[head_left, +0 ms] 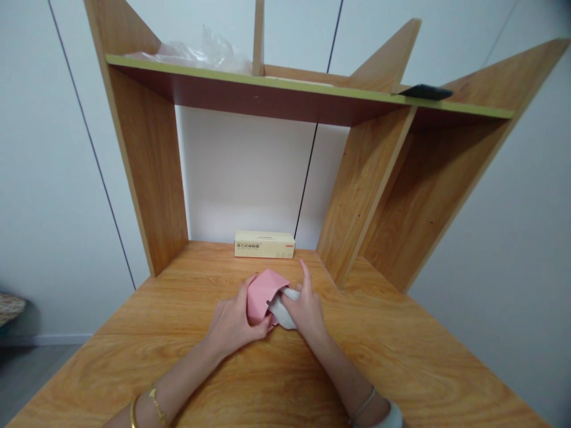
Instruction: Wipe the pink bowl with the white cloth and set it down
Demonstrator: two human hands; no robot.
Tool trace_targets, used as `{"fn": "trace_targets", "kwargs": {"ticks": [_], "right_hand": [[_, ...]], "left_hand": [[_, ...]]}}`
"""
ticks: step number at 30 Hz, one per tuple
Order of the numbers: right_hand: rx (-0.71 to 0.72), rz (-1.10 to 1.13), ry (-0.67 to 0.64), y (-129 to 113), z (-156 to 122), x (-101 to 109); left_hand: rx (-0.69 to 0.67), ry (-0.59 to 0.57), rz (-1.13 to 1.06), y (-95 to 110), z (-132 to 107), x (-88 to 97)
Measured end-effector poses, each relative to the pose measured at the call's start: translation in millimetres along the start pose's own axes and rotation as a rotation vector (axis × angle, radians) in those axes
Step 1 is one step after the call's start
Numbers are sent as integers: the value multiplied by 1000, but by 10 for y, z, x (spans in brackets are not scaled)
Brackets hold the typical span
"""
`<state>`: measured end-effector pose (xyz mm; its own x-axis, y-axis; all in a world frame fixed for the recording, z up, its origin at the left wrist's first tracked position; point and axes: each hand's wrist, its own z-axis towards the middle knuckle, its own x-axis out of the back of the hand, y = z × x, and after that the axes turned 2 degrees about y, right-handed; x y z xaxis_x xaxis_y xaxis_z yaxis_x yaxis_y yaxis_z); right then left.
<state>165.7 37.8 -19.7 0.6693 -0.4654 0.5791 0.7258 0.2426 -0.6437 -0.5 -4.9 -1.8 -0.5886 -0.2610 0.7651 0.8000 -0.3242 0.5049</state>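
Observation:
A pink faceted object [263, 291], hollow with a dark opening on its right side, is held tilted just above or on the wooden desk. My left hand [237, 315] wraps round its left side, thumb along the lower edge and fingers behind. A white cloth [282, 314] is bunched at the opening. My right hand [307, 306] grips this cloth, with its index finger pointing up and away. Part of the cloth and some fingertips are hidden by the opening's edge.
Behind my hands, a long cream box [264, 245] with printed lettering stands at the back of the desk [259, 380]. A wooden shelf unit [370, 184] rises around it. On the upper shelf lie clear plastic wrapping [209, 52] and a flat black item [426, 91].

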Motion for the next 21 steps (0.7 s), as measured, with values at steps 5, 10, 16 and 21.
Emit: {"fn": "trace_targets", "kwargs": {"ticks": [5, 10, 16, 21], "right_hand": [[64, -35, -51, -41, -14, 51], [7, 188, -121, 9, -22, -6], [-111, 577, 13, 56, 8, -140], [-145, 697, 6, 24, -4, -222]], "left_hand": [[-81, -20, -90, -18, -14, 21], [-88, 12, -222, -78, 4, 2], [-25, 59, -563, -126, 39, -154], [-97, 73, -564, -67, 14, -186]]}}
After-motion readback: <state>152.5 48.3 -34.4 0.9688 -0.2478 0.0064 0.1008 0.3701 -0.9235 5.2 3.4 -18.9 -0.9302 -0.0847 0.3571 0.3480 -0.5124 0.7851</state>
